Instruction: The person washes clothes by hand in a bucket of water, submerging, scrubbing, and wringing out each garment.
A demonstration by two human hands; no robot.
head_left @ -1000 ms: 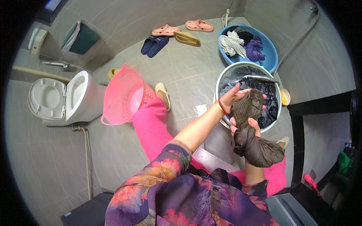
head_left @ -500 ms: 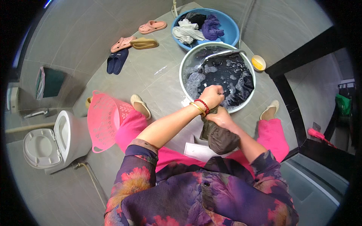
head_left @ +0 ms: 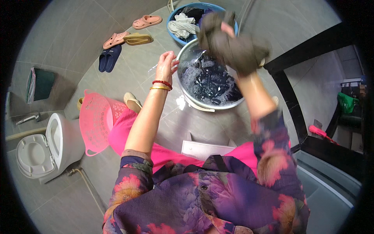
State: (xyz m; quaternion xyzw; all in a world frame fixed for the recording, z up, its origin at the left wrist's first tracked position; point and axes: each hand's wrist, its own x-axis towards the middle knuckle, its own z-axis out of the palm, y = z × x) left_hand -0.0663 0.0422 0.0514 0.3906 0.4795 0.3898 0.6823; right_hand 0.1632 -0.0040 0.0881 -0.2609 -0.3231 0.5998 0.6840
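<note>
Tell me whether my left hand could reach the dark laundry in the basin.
Probably yes: your left hand looks empty, right by the left rim of the basin, and only sudsy water seems in the way of the dark laundry; the brown cloth is off to the right.

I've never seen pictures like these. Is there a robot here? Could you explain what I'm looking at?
There is no robot: these are a person's own bare hands. A wide fisheye camera worn on the person's head looks down, so straight edges bend. On the grey tiled floor stand a pale round tub with dark cloth in sudsy water, a round blue plastic tub of cloths beyond it and, to the left, a pink openwork plastic basket. The right hand, mostly hidden, has a dark brown cloth in its grip, raised and blurred. The left hand is empty, beside the pale tub's rim.
</note>
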